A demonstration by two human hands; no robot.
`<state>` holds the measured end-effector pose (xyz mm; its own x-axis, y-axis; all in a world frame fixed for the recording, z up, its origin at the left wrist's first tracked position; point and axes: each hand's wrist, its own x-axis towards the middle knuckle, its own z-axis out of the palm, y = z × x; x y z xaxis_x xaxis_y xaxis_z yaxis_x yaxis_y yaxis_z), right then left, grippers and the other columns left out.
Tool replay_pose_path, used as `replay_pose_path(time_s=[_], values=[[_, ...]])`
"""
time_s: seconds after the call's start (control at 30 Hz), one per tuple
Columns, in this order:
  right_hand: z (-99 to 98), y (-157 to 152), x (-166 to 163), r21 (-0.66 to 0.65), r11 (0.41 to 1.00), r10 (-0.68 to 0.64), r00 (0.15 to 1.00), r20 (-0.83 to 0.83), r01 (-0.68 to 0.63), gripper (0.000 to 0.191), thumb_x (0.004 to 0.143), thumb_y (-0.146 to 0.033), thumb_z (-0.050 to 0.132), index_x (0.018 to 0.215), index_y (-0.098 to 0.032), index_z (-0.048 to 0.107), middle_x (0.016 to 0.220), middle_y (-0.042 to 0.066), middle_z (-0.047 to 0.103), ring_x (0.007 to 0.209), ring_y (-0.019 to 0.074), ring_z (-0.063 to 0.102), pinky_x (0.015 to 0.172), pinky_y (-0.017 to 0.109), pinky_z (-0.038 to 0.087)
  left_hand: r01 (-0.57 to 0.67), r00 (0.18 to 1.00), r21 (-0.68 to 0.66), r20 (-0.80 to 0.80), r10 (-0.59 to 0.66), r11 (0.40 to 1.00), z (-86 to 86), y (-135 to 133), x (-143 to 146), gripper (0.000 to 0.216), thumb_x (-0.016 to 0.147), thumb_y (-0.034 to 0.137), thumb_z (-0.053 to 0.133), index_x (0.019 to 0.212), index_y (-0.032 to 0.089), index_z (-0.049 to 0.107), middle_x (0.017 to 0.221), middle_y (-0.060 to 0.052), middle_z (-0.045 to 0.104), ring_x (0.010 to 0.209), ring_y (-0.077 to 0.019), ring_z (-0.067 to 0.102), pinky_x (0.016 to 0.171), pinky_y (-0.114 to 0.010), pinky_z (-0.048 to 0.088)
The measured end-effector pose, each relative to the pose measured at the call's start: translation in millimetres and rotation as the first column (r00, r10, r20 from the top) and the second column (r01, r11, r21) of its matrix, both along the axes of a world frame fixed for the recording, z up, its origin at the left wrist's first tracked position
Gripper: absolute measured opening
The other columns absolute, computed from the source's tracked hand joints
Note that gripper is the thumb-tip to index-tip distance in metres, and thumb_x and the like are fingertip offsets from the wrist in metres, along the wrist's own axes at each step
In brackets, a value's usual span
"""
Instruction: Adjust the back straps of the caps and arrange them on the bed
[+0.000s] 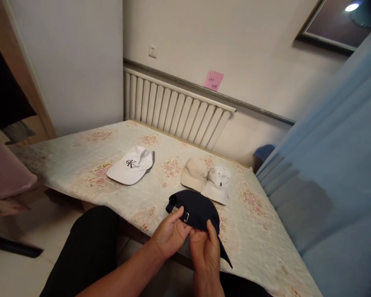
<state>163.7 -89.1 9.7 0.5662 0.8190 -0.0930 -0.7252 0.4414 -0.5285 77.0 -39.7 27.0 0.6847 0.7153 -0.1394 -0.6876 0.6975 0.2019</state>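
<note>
1. Nearest of all are my bare forearms (123, 273), running up to my left hand (172, 234) and right hand (205, 247), with my black-trousered leg (86, 241) beside them.
2. Between my hands is a dark navy, soft fabric cap (199, 208), raised at the near edge of the floral cloth. My left thumb and fingers pinch its back edge by the strap, near a small metal buckle (187, 217). I judge that this grip steadies the strap end.
3. My right thumb presses the cap's lower edge against fingers partly hidden behind it; two-sided support probably keeps the limp fabric from folding. The brim (225, 252) slants down on my right, clear of both palms.
4. A white cap with black letters (135, 163) sits alone to the left on the pale floral cloth (275, 233), brim towards me, perhaps set apart to leave room.
5. Beyond the navy one, a plain beige cap (192, 173) and a white cap with a small dark emblem (218, 181) sit side by side, touching, both brims towards me.
6. My count: four caps (one navy, one beige, two white), one buckle, two hands.
</note>
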Motion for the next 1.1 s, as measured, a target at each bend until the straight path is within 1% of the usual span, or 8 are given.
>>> replay_pose_path(time_s=[0.37,0.53,0.77,1.0,1.1], values=[[2.3,0.2,-2.7,-0.017,1.0,0.01,1.0,-0.013,-0.011,0.044,0.081,-0.025,0.06,0.125,-0.022,0.054,0.114,0.004,0.068,0.105,0.018,0.063,0.107,0.044,0.035,-0.001,1.0,-0.004,-0.009,0.001,1.0,-0.7,0.4,-2.3,0.03,0.089,0.016,0.052,0.117,0.008,0.059,0.105,-0.012,0.07,0.11,-0.0215,0.06,0.103,-0.036,0.041],[0.0,0.8,-2.3,-0.001,1.0,0.007,1.0,0.01,-0.007,0.044,0.082,-0.024,0.059,0.126,-0.022,0.053,0.112,0.005,0.069,0.106,0.0186,0.063,0.107,0.046,0.036,0.0,1.0,-0.022,-0.015,0.0,1.0,-0.6,1.7,-2.5,0.031,0.089,0.016,0.053,0.117,0.007,0.058,0.105,-0.012,0.07,0.107,-0.0215,0.062,0.102,-0.036,0.042],[-1.8,2.4,-1.7,-0.003,1.0,0.018,1.0,0.02,-0.018,0.043,0.083,-0.024,0.058,0.125,-0.022,0.054,0.114,0.004,0.068,0.107,0.018,0.062,0.106,0.045,0.037,0.0,1.0,-0.051,-0.008,-0.001,0.999,-0.1,3.4,-2.6,0.034,0.09,0.017,0.051,0.123,0.008,0.054,0.105,-0.012,0.07,0.105,-0.0215,0.063,0.102,-0.037,0.043],[-4.3,3.8,-1.0,-0.05,0.999,0.005,1.0,0.027,-0.004,0.043,0.083,-0.026,0.059,0.126,-0.022,0.054,0.109,0.004,0.07,0.104,0.0181,0.064,0.105,0.046,0.038,-0.021,1.0,-0.049,0.01,0.022,0.999,0.8,4.7,-3.4,0.039,0.091,0.022,0.05,0.128,0.009,0.05,0.107,-0.011,0.069,0.108,-0.0223,0.062,0.102,-0.039,0.042],[-3.9,3.4,-1.3,-0.029,1.0,0.005,0.999,0.038,-0.004,0.045,0.083,-0.027,0.059,0.127,-0.022,0.053,0.113,0.005,0.069,0.108,0.0188,0.062,0.106,0.046,0.037,-0.026,1.0,-0.054,-0.01,0.025,0.998,0.5,4.2,-3.0,0.039,0.091,0.02,0.05,0.129,0.009,0.049,0.108,-0.012,0.069,0.109,-0.0217,0.061,0.103,-0.038,0.041]])
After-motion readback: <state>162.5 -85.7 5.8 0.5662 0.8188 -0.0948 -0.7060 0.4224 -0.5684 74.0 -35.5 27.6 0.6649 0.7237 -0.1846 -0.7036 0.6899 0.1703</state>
